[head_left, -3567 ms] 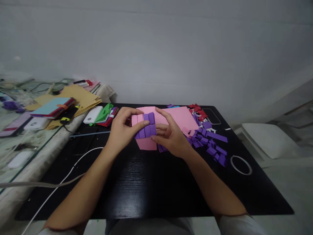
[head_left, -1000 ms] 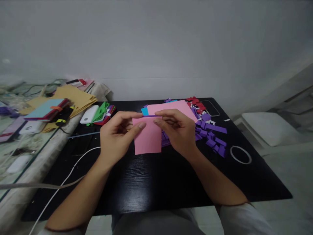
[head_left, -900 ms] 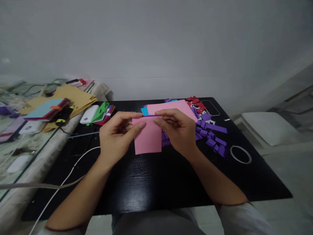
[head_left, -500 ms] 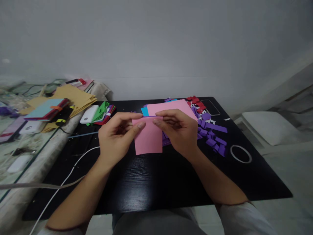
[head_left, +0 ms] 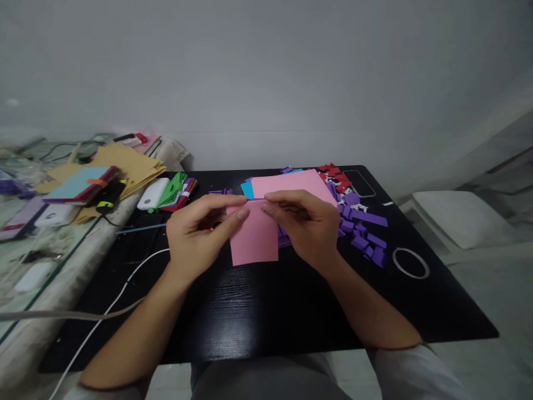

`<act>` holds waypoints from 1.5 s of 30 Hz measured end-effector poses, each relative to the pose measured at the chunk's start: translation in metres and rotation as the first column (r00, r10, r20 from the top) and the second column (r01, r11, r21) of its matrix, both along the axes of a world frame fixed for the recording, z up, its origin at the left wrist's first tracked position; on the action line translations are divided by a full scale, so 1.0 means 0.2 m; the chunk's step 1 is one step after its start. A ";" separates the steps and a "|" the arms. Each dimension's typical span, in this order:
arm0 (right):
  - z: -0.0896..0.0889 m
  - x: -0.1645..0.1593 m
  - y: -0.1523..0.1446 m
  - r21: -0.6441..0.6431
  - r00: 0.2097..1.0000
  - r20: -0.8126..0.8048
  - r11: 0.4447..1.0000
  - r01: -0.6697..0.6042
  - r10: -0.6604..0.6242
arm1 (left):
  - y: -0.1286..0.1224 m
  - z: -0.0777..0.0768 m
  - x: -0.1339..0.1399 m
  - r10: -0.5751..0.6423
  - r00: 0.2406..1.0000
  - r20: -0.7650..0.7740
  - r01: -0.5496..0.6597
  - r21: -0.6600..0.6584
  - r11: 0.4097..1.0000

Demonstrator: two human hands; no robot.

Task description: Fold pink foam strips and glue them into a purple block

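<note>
A small pink sheet of paper [head_left: 255, 239] hangs upright above the black table, pinched along its top edge by both hands. My left hand [head_left: 200, 228] grips the upper left corner, thumb in front and fingers behind. My right hand [head_left: 310, 225] holds the upper right corner the same way. A thin purple edge [head_left: 258, 199] shows along the top of the sheet, between the fingertips; what it belongs to is hidden. Behind the hands lies a larger pink sheet [head_left: 291, 183] over a blue sheet [head_left: 247, 190].
Purple paper pieces [head_left: 368, 239] and red pieces [head_left: 339, 178] lie on the black table [head_left: 250, 316] at the right, near a pale ring [head_left: 410, 263]. Folded green paper [head_left: 172, 191] and a white device [head_left: 152, 194] are at left. A white cable [head_left: 125, 286] crosses the left side.
My left fingertips have slid slightly right along the top edge of the pink sheet. Both hands keep their pinch, and the sheet hangs almost as before.
</note>
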State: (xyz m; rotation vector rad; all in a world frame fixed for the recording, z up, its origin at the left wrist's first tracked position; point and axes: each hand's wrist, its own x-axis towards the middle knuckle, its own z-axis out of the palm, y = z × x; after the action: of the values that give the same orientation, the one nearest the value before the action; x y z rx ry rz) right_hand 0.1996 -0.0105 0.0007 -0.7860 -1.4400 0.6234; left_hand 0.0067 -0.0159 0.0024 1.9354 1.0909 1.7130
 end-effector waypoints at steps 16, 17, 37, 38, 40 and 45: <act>0.01 0.01 0.00 0.014 0.999 0.039 1.000 -0.016 0.015 | 0.00 0.01 -0.02 -0.010 0.999 -0.031 0.010 0.003 1.000; 0.01 0.01 0.00 0.012 0.999 0.039 1.000 -0.014 0.014 | 0.00 0.01 -0.02 -0.005 0.999 -0.033 0.005 0.001 1.000; -0.03 0.01 0.00 0.175 0.972 0.223 0.984 0.030 -0.069 | 0.03 0.06 -0.05 -0.170 0.984 -0.054 0.150 -0.269 0.951; -0.03 0.01 0.00 0.173 0.976 0.212 0.985 0.020 -0.057 | 0.04 0.05 -0.05 -0.168 0.985 -0.048 0.149 -0.270 0.951; -0.03 0.00 -0.01 0.143 0.983 0.181 0.990 -0.006 -0.020 | 0.06 0.04 -0.05 -0.168 0.986 -0.013 0.157 -0.283 0.946; 0.01 0.01 -0.01 -0.080 0.973 0.007 0.970 -0.231 0.232 | 0.12 0.01 -0.04 -0.259 0.906 0.336 0.390 -0.417 0.821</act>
State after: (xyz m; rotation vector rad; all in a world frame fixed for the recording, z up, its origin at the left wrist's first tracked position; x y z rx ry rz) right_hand 0.2022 -0.0125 0.0028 -0.6901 -1.5425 0.8581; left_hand -0.0018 0.0088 0.0037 1.4333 0.9046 1.3107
